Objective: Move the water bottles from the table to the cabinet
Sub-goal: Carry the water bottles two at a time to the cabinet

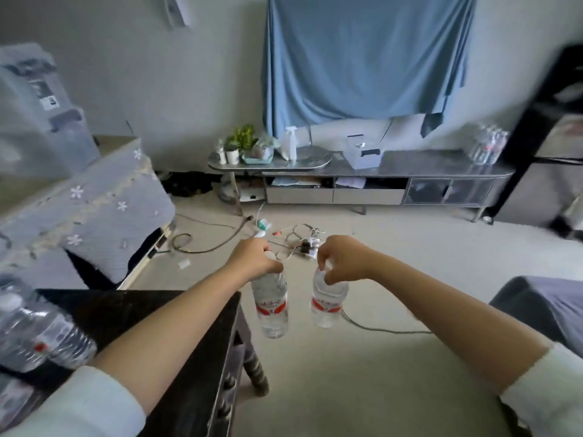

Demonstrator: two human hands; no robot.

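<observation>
Nearest, lower left: clear plastic water bottles (38, 335) lying on the dark wooden table (132, 307), not yet moved. Beyond the table edge, left hand (254, 258) and right hand (342, 261) each curled round the neck of a clear red-labelled bottle, left bottle (271, 305) and right bottle (328, 302) hanging over the floor. Carrying step, seemingly. Next: crossing past the floor cables (220, 238) to the long grey cabinet (394, 184), beside bottles already standing there (489, 148).
</observation>
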